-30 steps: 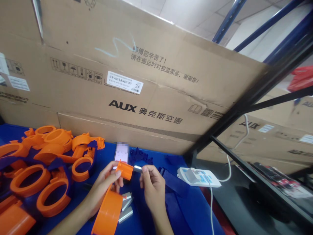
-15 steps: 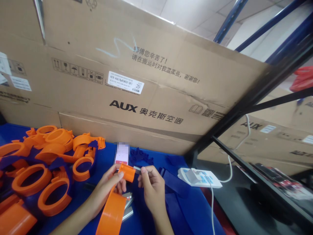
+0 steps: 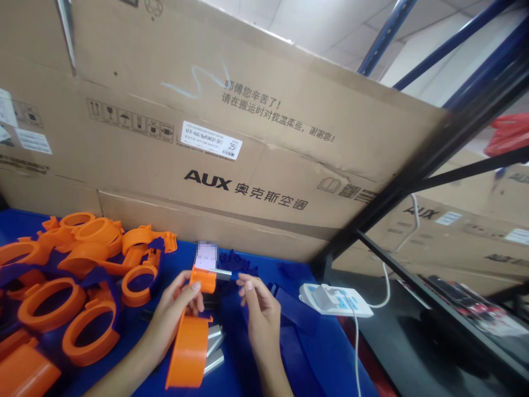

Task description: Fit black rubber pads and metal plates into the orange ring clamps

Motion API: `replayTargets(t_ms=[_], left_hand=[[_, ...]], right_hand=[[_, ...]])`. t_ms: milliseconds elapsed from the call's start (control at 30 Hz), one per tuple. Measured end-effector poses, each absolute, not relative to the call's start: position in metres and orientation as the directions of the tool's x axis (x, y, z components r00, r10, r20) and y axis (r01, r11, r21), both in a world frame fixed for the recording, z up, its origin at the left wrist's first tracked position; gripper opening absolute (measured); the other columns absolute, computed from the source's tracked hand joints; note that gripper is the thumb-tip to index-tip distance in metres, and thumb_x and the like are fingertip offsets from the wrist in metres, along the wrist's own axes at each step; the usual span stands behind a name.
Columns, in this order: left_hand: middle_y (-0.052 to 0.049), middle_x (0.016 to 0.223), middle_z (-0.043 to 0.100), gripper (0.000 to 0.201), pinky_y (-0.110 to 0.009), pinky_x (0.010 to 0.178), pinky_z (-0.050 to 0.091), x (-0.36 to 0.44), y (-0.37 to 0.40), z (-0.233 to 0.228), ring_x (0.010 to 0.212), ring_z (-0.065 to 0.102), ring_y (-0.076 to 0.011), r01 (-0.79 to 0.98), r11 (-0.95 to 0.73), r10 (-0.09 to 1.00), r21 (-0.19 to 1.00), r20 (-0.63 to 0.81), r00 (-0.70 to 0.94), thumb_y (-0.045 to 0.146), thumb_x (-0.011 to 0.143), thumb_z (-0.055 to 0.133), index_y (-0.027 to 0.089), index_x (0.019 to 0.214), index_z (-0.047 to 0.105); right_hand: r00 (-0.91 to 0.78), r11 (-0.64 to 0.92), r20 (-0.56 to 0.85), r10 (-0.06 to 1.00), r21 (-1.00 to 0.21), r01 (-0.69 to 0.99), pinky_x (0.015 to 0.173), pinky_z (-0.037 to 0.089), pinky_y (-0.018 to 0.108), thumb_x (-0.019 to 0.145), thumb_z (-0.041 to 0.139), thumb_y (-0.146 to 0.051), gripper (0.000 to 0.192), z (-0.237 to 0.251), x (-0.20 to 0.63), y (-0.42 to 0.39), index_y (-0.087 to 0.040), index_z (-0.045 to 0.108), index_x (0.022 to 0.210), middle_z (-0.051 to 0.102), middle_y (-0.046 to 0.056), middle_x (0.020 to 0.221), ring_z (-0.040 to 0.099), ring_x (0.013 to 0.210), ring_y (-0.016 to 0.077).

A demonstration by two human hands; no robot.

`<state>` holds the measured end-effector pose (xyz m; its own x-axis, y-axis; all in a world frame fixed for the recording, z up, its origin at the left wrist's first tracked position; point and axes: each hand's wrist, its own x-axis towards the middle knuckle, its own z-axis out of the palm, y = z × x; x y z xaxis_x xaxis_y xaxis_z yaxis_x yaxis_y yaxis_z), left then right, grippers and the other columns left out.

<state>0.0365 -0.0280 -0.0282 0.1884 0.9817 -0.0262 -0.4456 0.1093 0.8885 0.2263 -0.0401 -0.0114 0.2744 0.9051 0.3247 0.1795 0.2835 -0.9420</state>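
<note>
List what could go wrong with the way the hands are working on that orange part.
1. The metal strip juts from the end of the orange part with the right hand just off it; it may slip out or drop.
2. The left hand pinches only the part's top, so the piece may twist.
3. Loose metal strips lie right beneath and may be knocked away.

The scene is evenly and fairly brightly lit from overhead, with a pale, washed-out ceiling at the far top. Shadows are soft and faint; the far cardboard box shows flat, glare-free tones. The wide lens bends straight lines toward the edges, and the whole view tilts. The near hands are slightly soft, and the right side falls darker and blurrier.
</note>
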Motion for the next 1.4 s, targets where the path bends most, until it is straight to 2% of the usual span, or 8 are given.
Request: replayTargets(t_ms=[233, 400, 467, 633, 833, 1033, 1267, 1400], left_hand=[[0.002, 0.063, 0.064, 0.031, -0.021, 0.052, 0.044, 0.036, -0.026, -0.027, 0.053, 0.053, -0.0123, -0.429, 0.118, 0.982, 0.895, -0.04, 0.186, 0.05, 0.09, 0.071, 0.02, 0.099, 0.068], [0.001, 0.059, 0.061, 0.041, -0.021, 0.048, 0.038, 0.034, -0.029, -0.028, 0.05, 0.047, -0.0121, -0.37, 0.148, 0.972, 0.917, -0.066, 0.225, 0.052, 0.087, 0.073, 0.017, 0.108, 0.073], [0.001, 0.058, 0.061, 0.042, -0.022, 0.05, 0.038, 0.034, -0.031, -0.028, 0.052, 0.047, -0.0125, -0.338, 0.137, 0.968, 0.931, -0.053, 0.247, 0.052, 0.088, 0.072, 0.017, 0.111, 0.073], [0.002, 0.058, 0.059, 0.041, -0.022, 0.052, 0.035, 0.035, -0.032, -0.031, 0.053, 0.045, -0.0127, -0.255, 0.098, 0.96, 0.962, -0.024, 0.28, 0.052, 0.093, 0.066, 0.017, 0.114, 0.072], [0.005, 0.056, 0.055, 0.036, -0.02, 0.05, 0.036, 0.035, -0.029, -0.027, 0.05, 0.043, -0.0114, -0.339, 0.159, 0.969, 0.927, -0.081, 0.233, 0.053, 0.089, 0.07, 0.02, 0.103, 0.071], [0.004, 0.056, 0.056, 0.04, -0.018, 0.048, 0.04, 0.027, -0.023, -0.02, 0.048, 0.046, -0.01, -0.43, 0.145, 0.989, 0.891, -0.117, 0.089, 0.054, 0.084, 0.075, 0.02, 0.069, 0.06], [0.004, 0.054, 0.056, 0.045, -0.02, 0.042, 0.041, 0.019, -0.024, -0.011, 0.043, 0.048, -0.011, -0.444, 0.16, 0.987, 0.882, -0.156, 0.045, 0.057, 0.08, 0.076, 0.02, 0.064, 0.056], [0.005, 0.055, 0.056, 0.043, -0.021, 0.042, 0.042, 0.019, -0.023, -0.008, 0.043, 0.048, -0.0114, -0.441, 0.173, 0.985, 0.88, -0.163, 0.062, 0.057, 0.081, 0.076, 0.021, 0.066, 0.056]], right_hand=[[0.175, 0.317, 0.357, 0.918, -0.922, 0.222, 0.059, 0.043, 0.027, 0.1, 0.061, -0.043, 0.03, -0.012, 0.225, -0.044, -0.021, 0.08, 0.106, 0.07, 0.006, 0.09, 0.055, 0.065, 0.0157], [0.119, 0.354, 0.388, 0.914, -0.906, 0.231, 0.06, 0.045, 0.027, 0.1, 0.063, -0.04, 0.036, -0.01, 0.222, -0.047, -0.019, 0.075, 0.073, 0.073, 0.007, 0.093, 0.06, 0.069, 0.017], [0.072, 0.37, 0.397, 0.915, -0.897, 0.242, 0.064, 0.048, 0.028, 0.101, 0.062, -0.038, 0.038, -0.008, 0.22, -0.048, -0.019, 0.073, 0.068, 0.073, 0.006, 0.094, 0.063, 0.074, 0.0185], [-0.032, 0.428, 0.442, 0.897, -0.846, 0.318, 0.078, 0.053, 0.031, 0.103, 0.06, -0.032, 0.022, -0.003, 0.216, -0.053, -0.025, 0.081, 0.104, 0.072, 0.005, 0.098, 0.069, 0.089, 0.0211], [-0.113, 0.468, 0.469, 0.876, -0.768, 0.438, 0.087, 0.055, 0.033, 0.105, 0.055, -0.028, 0.032, -0.005, 0.218, -0.051, -0.029, 0.07, 0.133, 0.072, 0.006, 0.115, 0.069, 0.1, 0.0214], [0.114, 0.275, 0.546, 0.83, -0.579, 0.768, 0.1, 0.049, 0.048, 0.099, 0.058, -0.026, 0.027, -0.018, 0.249, -0.036, -0.024, 0.072, 0.122, 0.071, 0.011, 0.117, 0.062, 0.112, 0.0295], [-0.006, 0.213, 0.468, 0.884, -0.392, 0.895, 0.097, 0.048, 0.051, 0.091, 0.065, -0.022, 0.024, -0.033, 0.249, -0.034, -0.026, 0.075, 0.113, 0.066, 0.013, 0.12, 0.058, 0.111, 0.0332], [-0.09, 0.255, 0.433, 0.897, -0.341, 0.905, 0.096, 0.048, 0.052, 0.089, 0.069, -0.02, 0.029, -0.032, 0.24, -0.04, -0.03, 0.075, 0.115, 0.062, 0.014, 0.128, 0.056, 0.117, 0.0357]])
